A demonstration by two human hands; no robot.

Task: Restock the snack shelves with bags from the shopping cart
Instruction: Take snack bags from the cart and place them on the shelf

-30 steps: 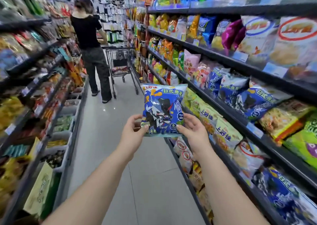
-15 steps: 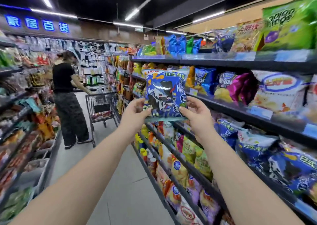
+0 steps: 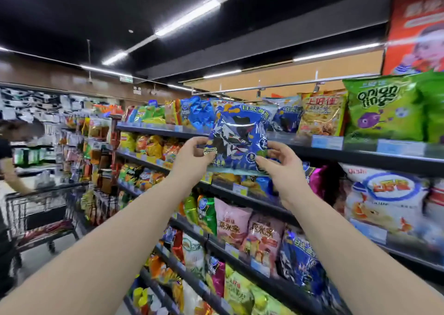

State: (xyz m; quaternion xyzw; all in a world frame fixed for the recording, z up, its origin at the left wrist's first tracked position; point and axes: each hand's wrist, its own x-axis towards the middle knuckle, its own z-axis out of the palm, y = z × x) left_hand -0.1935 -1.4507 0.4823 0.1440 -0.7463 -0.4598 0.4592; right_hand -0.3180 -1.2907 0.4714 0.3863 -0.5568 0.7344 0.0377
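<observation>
Holding blue bag, left hand, right hand, seemingly at shelf edge.

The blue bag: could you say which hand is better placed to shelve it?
Probably the right hand: it grips the blue bag on the side nearer the shelf; the left hand is aisle-side.

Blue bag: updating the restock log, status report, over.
Left hand and right hand grip blue bag by lower corners. Bag up at top shelf, not yet placed. Matching bags behind it.
</observation>
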